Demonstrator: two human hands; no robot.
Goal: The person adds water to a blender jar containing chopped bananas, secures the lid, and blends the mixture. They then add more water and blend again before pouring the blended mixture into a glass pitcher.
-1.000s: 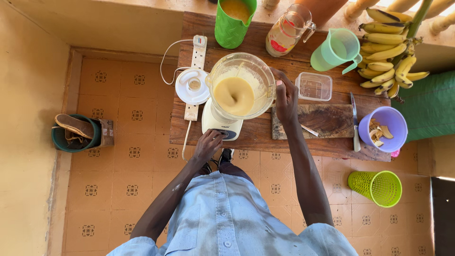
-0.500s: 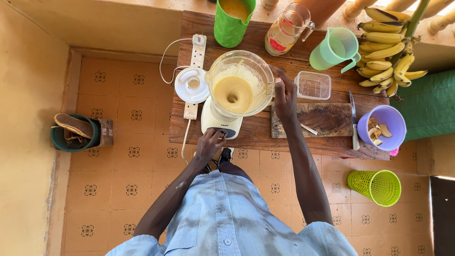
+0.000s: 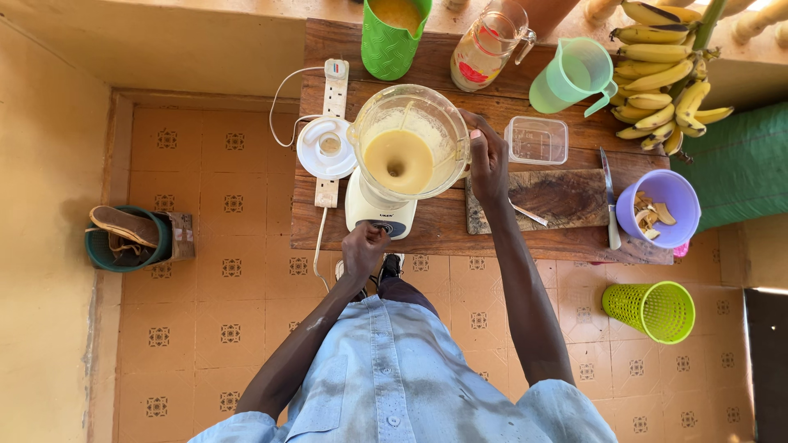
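The left hand [image 3: 364, 246] is pinching the dial [image 3: 382, 227] on the front of the blender base [image 3: 373, 212], its grip clenched on that knob. The right hand [image 3: 487, 160] is wrapping the side of the blender jar [image 3: 409, 141] where the handle sits, grasping it and holding it steady on the base. The jar is standing upright on the base at the near edge of the worktop [image 3: 443, 230], uncovered, with its white lid [image 3: 327, 148] lying just beside it on the power strip [image 3: 332, 98].

Compared with a second ago, the yellow mix [image 3: 400, 161] is looking calmer: the wide, smeared swirl is shrinking to a small dimple in the middle, so the liquid seems to be slowing under the hand on the dial. Both hands are keeping their places.

To the right, a cutting board [image 3: 558, 197] is lying with a knife [image 3: 609, 205] at its edge, then a purple cup [image 3: 677, 193] of peels. Behind are a clear tub [image 3: 538, 141], a green jug [image 3: 574, 74], a glass jug [image 3: 484, 49] and bananas [image 3: 665, 74].
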